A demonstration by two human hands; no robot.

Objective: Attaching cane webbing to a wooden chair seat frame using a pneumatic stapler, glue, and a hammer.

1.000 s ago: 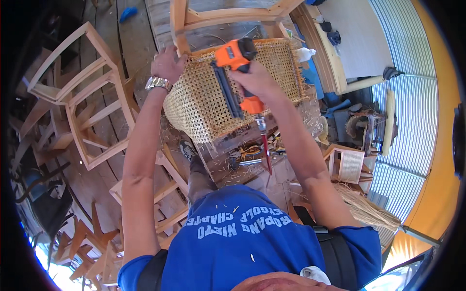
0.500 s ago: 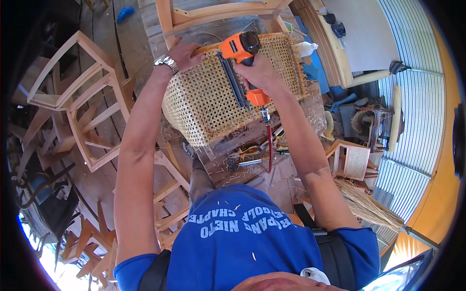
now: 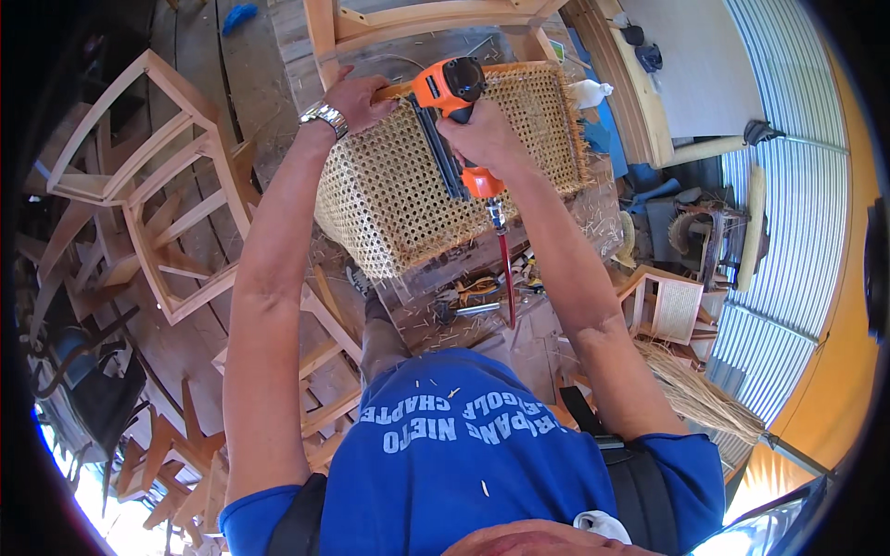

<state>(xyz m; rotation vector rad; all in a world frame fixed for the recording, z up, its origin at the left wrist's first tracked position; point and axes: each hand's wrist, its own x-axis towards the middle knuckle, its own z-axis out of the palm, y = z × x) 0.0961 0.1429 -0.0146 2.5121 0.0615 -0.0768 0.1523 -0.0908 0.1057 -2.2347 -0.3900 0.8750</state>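
Observation:
My right hand [image 3: 484,139] is wrapped around the handle of an orange and black air nail gun [image 3: 449,85], with a red air hose [image 3: 507,278] hanging from its base. The gun's nose end is over the far wooden edge of a frame covered in woven cane webbing [image 3: 408,185]. At that frame's far left corner, my left hand [image 3: 363,100] grips the edge, thumb on the far side and fingers over the near side. The cane's right side has a frayed fringe, and its near left part drapes down. The gun's tip is partly hidden.
Beyond the frame, a wooden chair frame [image 3: 426,28] stands on the littered workbench [image 3: 436,255]. Pliers and other tools [image 3: 477,296] lie near the bench's front. More chair frames [image 3: 139,176] stand at left. A white bottle [image 3: 591,93] is right of the cane.
My right hand and the nail gun have shifted slightly left and away from me. My left hand has edged a little to the right along the frame.

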